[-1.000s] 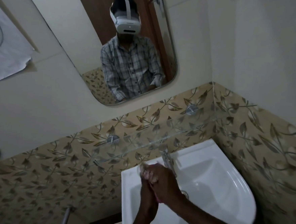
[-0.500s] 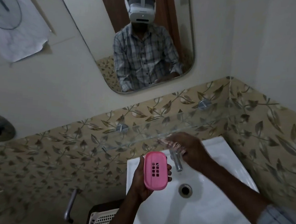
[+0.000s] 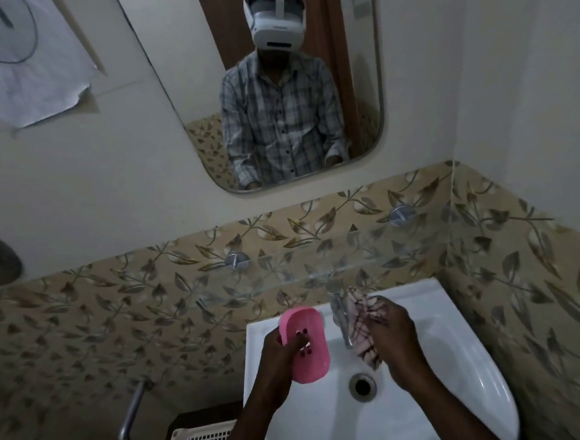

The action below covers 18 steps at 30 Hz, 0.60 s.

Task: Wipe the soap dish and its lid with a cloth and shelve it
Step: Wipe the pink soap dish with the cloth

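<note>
My left hand holds a pink oval soap dish over the left side of the white washbasin, its slotted face turned towards me and fingers poking through the slots. My right hand grips a crumpled pale cloth with dark stripes beside the tap. Dish and cloth are a short gap apart. A glass shelf runs along the leaf-patterned tiles above the basin. I cannot tell whether a separate lid is in view.
A mirror hangs above the shelf and reflects a person in a checked shirt. The basin's drain lies between my forearms. A white mesh basket stands on the floor left of the basin, near a metal pipe.
My hands were pressed together over the basin; they have come apart. The left hand now holds the pink dish lower and tilted, and the right hand has drawn the cloth back beside the tap.
</note>
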Available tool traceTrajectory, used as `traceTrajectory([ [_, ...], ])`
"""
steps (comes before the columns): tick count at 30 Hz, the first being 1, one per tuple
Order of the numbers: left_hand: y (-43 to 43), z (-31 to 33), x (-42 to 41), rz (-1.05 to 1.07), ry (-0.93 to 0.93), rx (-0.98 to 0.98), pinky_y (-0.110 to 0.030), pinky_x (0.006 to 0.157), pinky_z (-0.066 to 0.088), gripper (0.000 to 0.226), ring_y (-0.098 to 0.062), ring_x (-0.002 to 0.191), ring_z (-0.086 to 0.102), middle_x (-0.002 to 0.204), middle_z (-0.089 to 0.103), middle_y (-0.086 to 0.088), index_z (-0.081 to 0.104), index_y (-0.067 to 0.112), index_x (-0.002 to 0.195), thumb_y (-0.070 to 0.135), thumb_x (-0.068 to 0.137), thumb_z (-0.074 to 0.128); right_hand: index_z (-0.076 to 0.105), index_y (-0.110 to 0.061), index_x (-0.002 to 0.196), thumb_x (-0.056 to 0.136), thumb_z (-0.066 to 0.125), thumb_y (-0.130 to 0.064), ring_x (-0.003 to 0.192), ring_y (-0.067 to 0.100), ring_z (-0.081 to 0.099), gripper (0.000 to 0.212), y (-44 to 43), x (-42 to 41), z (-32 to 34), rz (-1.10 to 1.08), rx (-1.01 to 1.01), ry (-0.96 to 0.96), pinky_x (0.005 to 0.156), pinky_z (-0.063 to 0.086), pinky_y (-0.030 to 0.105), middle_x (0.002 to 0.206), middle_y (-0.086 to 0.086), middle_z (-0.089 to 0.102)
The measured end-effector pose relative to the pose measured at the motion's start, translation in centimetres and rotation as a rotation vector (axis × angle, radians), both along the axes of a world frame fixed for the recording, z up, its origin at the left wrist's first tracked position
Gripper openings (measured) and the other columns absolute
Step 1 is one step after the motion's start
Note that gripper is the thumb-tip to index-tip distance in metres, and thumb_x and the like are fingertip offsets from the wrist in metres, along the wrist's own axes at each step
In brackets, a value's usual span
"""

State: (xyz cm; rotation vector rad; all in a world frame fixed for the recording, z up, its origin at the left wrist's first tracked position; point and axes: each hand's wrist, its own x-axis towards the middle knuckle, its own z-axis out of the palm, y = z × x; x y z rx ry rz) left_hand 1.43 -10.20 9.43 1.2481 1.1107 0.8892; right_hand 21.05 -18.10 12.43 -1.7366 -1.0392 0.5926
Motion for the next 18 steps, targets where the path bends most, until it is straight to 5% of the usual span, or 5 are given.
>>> traceTrajectory([
  [4, -0.7, 0.4, 2.2, -0.009, 0.174, 0.226, -0.027, 0.063, 0.054, 0.013, -0.015, 0.071, 0.071, 0.078, 0.078, -0.004, 0.079, 0.019, 0.082, 0.02, 0.074, 0.068, 0.068, -0.039, 0.115, 0.095, 0.06, -0.033, 0.068, 0.012, 0.072, 0.022, 0.4, -1.9, -0.6, 0.187, 0.13, -0.231, 0.059, 0.058, 0.027, 0.097, 0.011, 0.077],
  [6, -1.4, 0.6, 3.5, 0.015, 0.203, 0.265, -0.031, 0.062, 0.052, 0.017, -0.014, 0.068, 0.066, 0.073, 0.074, -0.005, 0.072, 0.015, 0.072, 0.01, 0.084, 0.062, 0.057, -0.03, 0.135, 0.095, 0.057, -0.017, 0.122, 0.013, 0.059, 0.042, 0.2, -4.3, -0.7, 0.371, 0.252, -0.304, 0.107, 0.043, 0.031, 0.137, 0.01, 0.06],
  [8, -1.8, 1.1, 3.7, 0.045, 0.178, 0.282, -0.037, 0.065, 0.053, 0.021, -0.017, 0.071, 0.064, 0.076, 0.072, -0.009, 0.071, 0.01, 0.074, 0.005, 0.09, 0.059, 0.053, -0.014, 0.14, 0.095, 0.054, -0.01, 0.143, 0.017, 0.035, 0.045, 0.8, -4.3, -1.7, 0.441, 0.38, -0.442, 0.123, 0.017, 0.035, 0.149, 0.007, 0.047],
  [15, -2.1, 1.4, 3.1, 0.128, 0.196, 0.336, -0.026, 0.049, 0.032, 0.027, -0.007, 0.046, 0.042, 0.046, 0.051, 0.004, 0.049, 0.013, 0.051, 0.012, 0.077, 0.056, 0.042, -0.013, 0.146, 0.094, 0.043, -0.017, 0.143, 0.007, 0.033, 0.052, 0.4, -5.7, -2.6, 0.344, 0.445, -0.186, 0.117, 0.022, 0.014, 0.15, -0.005, 0.042],
  [18, -2.2, 1.5, 2.6, 0.181, 0.164, 0.364, -0.03, 0.051, 0.05, 0.022, -0.012, 0.054, 0.062, 0.059, 0.07, 0.004, 0.071, 0.017, 0.062, 0.006, 0.081, 0.067, 0.045, -0.02, 0.145, 0.097, 0.044, 0.002, 0.111, 0.015, 0.067, 0.053, 0.8, -4.8, -3.3, 0.186, 0.241, 0.055, 0.095, 0.052, 0.02, 0.134, 0.008, 0.061],
])
